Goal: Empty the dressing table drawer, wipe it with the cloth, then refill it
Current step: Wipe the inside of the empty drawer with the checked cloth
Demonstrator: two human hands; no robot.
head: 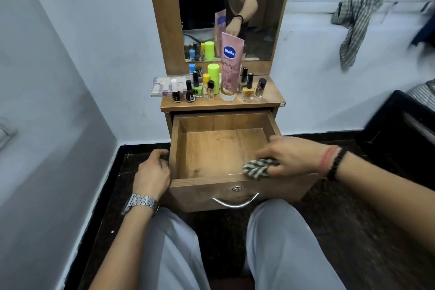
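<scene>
The wooden drawer [211,122] of the dressing table is pulled out toward me, and nothing lies inside it. My right hand [292,156] grips a striped cloth [257,168] bunched at the drawer's front right corner, over the front rim. My left hand [153,172] curls round the drawer's left wall near the front. On the tabletop [270,99] stand a pink Vaseline tube [230,66], several nail polish bottles [248,88], a green-capped bottle [213,73] and a makeup palette [164,86].
A mirror [254,7] rises behind the tabletop. White walls close in on the left and behind. A second striped cloth [353,21] hangs from the window ledge at right. A dark cabinet [400,134] stands at right. My knees sit under the drawer's metal handle [235,202].
</scene>
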